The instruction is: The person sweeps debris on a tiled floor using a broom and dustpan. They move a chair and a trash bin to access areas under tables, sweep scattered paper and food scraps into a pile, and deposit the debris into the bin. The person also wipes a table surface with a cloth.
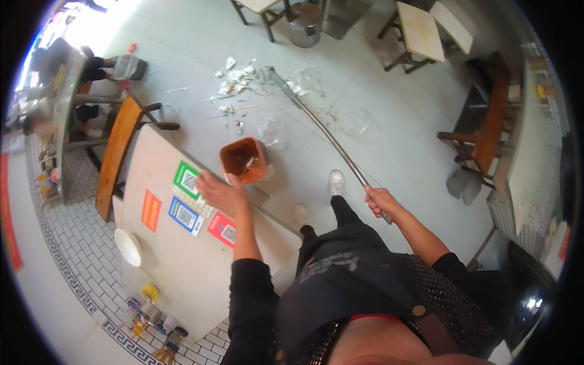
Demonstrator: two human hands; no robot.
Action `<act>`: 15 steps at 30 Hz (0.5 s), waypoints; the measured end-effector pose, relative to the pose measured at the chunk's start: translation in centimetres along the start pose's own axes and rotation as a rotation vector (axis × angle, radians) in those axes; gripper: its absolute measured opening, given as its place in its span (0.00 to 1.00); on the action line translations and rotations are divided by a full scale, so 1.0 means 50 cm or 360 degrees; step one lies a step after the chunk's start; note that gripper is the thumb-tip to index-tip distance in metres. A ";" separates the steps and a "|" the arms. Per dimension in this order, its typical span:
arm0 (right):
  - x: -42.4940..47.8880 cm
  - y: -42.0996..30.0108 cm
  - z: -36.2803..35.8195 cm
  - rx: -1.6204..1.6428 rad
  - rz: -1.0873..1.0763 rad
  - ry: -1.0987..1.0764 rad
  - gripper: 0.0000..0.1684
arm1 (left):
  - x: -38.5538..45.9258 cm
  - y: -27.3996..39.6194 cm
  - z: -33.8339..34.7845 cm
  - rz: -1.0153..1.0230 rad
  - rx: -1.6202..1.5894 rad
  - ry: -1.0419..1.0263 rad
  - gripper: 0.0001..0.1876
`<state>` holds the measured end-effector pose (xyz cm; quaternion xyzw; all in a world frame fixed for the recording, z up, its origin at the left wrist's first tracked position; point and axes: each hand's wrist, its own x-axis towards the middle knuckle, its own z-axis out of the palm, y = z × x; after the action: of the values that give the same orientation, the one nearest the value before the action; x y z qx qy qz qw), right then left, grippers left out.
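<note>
My right hand (383,203) grips the end of a metal pole (335,143) belonging to a long-handled floor broom or squeegee. Its narrow grey head (283,86) rests on the floor amid crumpled white tissues (239,77) and clear plastic litter. Flat and empty, my left hand (224,195) is over the edge of a pale table (182,269); whether it touches the top I cannot tell. Under its fingers lies a green printed code sticker (187,178). Just beyond that hand, on the floor, stands an orange-brown waste bin (243,159) with some litter inside.
A clear plastic bowl (272,131) lies beside the bin. On the table are a white bowl (128,247) and condiment containers (150,312). A wooden bench (119,153) stands beyond it, with seated people (57,59) farther left. At right is another bench (492,114); stools (419,32) and a metal pot (304,25) stand ahead.
</note>
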<state>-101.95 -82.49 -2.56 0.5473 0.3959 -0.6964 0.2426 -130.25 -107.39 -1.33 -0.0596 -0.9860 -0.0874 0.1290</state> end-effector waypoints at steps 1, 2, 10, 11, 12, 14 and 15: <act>-0.029 0.008 -0.021 0.0059 0.0036 0.0008 0.25 | 0.009 0.005 0.009 -0.0021 0.0066 -0.0020 0.31; -0.065 0.015 -0.036 0.0162 0.0091 0.0057 0.25 | 0.014 0.010 0.006 -0.0045 0.0149 -0.0041 0.31; -0.055 0.069 -0.113 0.0785 0.0379 0.0403 0.18 | 0.022 0.034 0.000 0.0025 0.0177 -0.0078 0.29; -0.010 0.077 -0.134 0.0880 0.0394 0.0245 0.17 | 0.025 0.031 -0.001 0.0016 0.0170 -0.0090 0.28; 0.042 0.080 -0.150 0.0976 0.0410 0.0086 0.17 | 0.028 0.028 -0.001 0.0007 0.0164 -0.0101 0.27; 0.150 0.063 -0.158 0.1105 0.0566 -0.0093 0.19 | 0.031 0.030 0.002 0.0011 0.0173 -0.0110 0.26; 0.181 0.037 -0.124 0.1027 0.0589 -0.0078 0.18 | 0.032 0.030 0.001 0.0013 0.0197 -0.0104 0.25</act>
<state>-99.57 -77.61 -12.27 0.6412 0.0444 -0.7425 0.1889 -131.61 -105.76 -0.74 -0.0584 -0.9929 -0.0236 0.1005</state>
